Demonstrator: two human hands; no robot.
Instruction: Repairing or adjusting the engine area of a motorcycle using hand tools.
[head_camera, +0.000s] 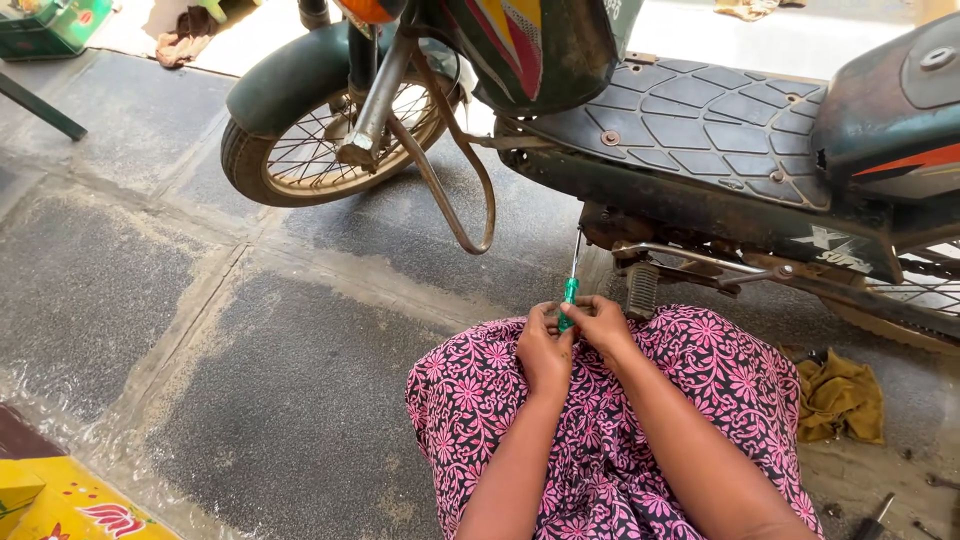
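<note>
A screwdriver (570, 288) with a green handle and a thin metal shaft points up at the underside of a dark scooter (690, 130). My left hand (545, 352) and my right hand (602, 325) are both wrapped around the handle, side by side, just above my lap in pink flowered cloth (470, 390). The shaft's tip reaches the frame under the ribbed footboard (700, 110), close to a footrest (640, 290).
The scooter's front wheel (320, 150) with its mudguard stands at the upper left, a curved metal bar (470, 190) hanging behind it. A yellow rag (840, 395) lies on the stone floor at right. A yellow painted box (70, 500) sits at the bottom left corner.
</note>
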